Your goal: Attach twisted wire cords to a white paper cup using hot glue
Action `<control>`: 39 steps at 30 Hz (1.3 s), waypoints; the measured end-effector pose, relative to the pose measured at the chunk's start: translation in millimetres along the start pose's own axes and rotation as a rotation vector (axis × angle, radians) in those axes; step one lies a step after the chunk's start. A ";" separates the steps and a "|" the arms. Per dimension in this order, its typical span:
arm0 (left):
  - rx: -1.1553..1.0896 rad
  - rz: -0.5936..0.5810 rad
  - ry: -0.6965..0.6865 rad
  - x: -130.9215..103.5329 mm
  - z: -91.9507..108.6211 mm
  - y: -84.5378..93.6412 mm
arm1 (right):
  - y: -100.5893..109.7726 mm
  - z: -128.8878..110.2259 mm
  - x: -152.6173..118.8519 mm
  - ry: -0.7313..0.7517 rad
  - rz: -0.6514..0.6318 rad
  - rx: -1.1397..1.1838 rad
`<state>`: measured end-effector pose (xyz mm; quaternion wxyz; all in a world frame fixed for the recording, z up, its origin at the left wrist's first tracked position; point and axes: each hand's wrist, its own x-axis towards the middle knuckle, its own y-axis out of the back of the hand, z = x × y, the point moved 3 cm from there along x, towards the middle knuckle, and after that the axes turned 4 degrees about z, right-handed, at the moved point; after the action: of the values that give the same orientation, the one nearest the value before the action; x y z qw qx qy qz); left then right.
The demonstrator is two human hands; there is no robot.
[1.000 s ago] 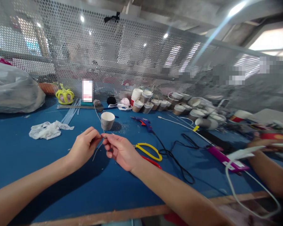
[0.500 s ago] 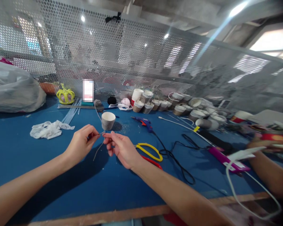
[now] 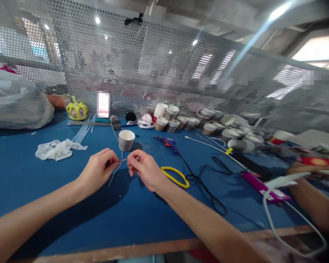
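My left hand (image 3: 98, 168) pinches a thin grey cord (image 3: 114, 174), whose loose end hangs below the fingertips. The cord runs up past a grey-wrapped paper cup (image 3: 126, 141) to a ball of grey yarn (image 3: 114, 119). A small knot or twist of cord shows just right of my left fingertips. My right hand (image 3: 144, 168) is just beside it, fingers curled together; whether a bit of cord is between them is too small to tell. The cup stands upright behind my hands.
Yellow-handled scissors (image 3: 177, 178) lie by my right wrist, with a blue glue gun (image 3: 167, 142) and its black cable beyond. White lace (image 3: 55, 150) lies left. Several cups stand at the back. At the right are a purple power strip (image 3: 264, 187) and another person's arm (image 3: 315, 197).
My right hand has moved slightly right, away from my left fingertips, and its fingers have curled in. My left hand keeps its pinch on the cord. The red scissor handle is now hidden.
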<state>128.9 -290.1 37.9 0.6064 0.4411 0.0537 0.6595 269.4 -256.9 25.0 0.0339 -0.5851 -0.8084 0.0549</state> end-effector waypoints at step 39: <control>0.035 -0.135 -0.031 -1.8 0.1 -5.5 | 5.4 0.1 2.4 -0.090 -0.172 -0.529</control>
<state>132.9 -290.3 33.7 0.6424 0.4572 0.0856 0.6091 273.8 -252.9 24.2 -0.1512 -0.4997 -0.8421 -0.1353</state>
